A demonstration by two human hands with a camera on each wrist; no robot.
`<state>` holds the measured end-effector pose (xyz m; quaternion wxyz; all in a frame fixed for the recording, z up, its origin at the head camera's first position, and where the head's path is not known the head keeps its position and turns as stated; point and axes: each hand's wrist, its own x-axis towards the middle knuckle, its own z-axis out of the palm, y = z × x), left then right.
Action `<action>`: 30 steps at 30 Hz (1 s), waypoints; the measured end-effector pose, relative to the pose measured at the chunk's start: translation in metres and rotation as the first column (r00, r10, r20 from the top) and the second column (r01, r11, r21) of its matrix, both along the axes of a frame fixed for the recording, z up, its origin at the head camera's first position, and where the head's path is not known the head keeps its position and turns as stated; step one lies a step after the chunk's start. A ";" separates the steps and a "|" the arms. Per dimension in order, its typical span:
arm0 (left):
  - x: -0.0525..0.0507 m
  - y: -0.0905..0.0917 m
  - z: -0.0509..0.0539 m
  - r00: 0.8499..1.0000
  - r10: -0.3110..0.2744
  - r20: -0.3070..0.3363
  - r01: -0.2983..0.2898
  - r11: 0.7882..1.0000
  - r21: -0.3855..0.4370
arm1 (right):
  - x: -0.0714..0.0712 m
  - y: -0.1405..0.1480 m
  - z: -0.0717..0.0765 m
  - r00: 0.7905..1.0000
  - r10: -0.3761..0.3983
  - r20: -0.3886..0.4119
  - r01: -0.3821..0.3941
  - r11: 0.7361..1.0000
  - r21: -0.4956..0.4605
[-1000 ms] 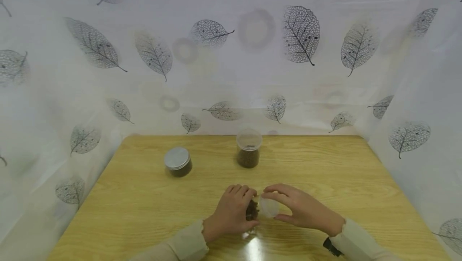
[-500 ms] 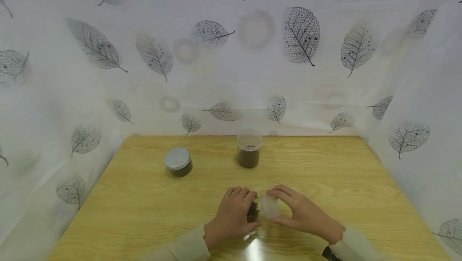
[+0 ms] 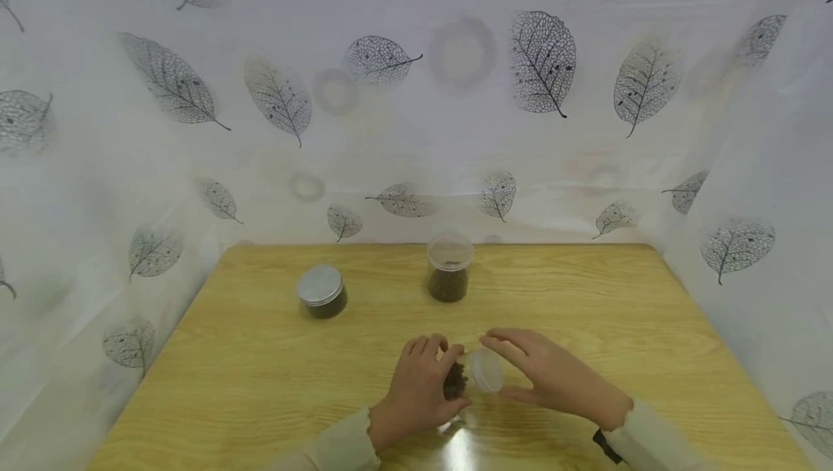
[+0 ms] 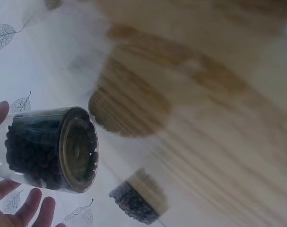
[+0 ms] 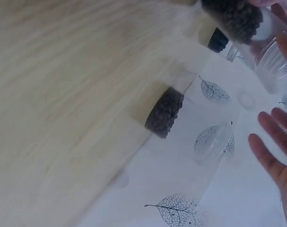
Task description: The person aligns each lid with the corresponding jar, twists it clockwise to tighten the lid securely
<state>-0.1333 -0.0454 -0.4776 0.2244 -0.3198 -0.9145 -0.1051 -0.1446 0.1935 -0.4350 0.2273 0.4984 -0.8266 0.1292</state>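
My left hand (image 3: 419, 388) grips a clear jar (image 4: 44, 149), part-filled with dark brown bean-like pieces (image 3: 455, 381). The jar is tipped on its side above the table, its base facing left and its translucent screw lid (image 3: 486, 371) facing right. In the head view, the left hand hides much of its body. My right hand (image 3: 553, 377) is around the lid, with fingers and thumb spread. Its fingers (image 5: 271, 142) stand apart from the lid in the right wrist view. Whether the thumb touches the lid cannot be told.
A taller clear-lidded jar (image 3: 447, 284) with dark contents stands at the table's back middle. To its left is a low jar with a silver lid (image 3: 320, 285). The wood-grain table (image 3: 586, 297) ends at a leaf-patterned curtain (image 3: 403, 131).
The right hand's fingers have come off the lid and spread, and the hand has shifted slightly right. The left hand still grips the jar in nearly the same place.
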 end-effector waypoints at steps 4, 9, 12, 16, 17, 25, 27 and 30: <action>0.001 0.001 0.000 1.000 0.015 0.009 -0.016 1.000 0.016 | -0.005 0.001 0.003 0.994 0.074 -0.080 -0.071 0.996 0.047; 0.001 0.002 0.000 0.999 0.012 0.039 -0.014 0.999 0.031 | -0.007 0.000 0.005 0.990 0.113 -0.089 -0.107 0.992 0.070; 0.001 0.002 -0.002 0.999 0.010 0.050 -0.012 0.999 0.034 | -0.007 0.000 0.004 0.990 0.121 -0.078 -0.115 0.990 0.077; 0.000 0.003 -0.004 0.999 0.015 0.051 -0.017 1.000 0.026 | -0.008 0.000 0.003 0.991 0.119 -0.068 -0.114 0.991 0.072; 0.000 0.003 -0.004 0.999 0.016 0.052 -0.017 1.000 0.025 | -0.008 0.000 0.002 0.991 0.119 -0.062 -0.115 0.991 0.065; 0.000 0.003 -0.003 0.999 0.013 0.051 -0.014 1.000 0.019 | -0.006 0.002 -0.003 0.997 0.075 -0.019 -0.075 0.997 0.006; 0.001 0.003 -0.003 0.999 0.013 0.050 -0.014 1.000 0.012 | -0.005 0.002 -0.005 0.998 0.056 -0.012 -0.056 0.998 -0.005; 0.001 0.003 -0.003 0.999 0.013 0.053 -0.013 1.000 0.003 | -0.004 0.002 -0.008 1.000 0.018 0.002 -0.018 1.000 -0.013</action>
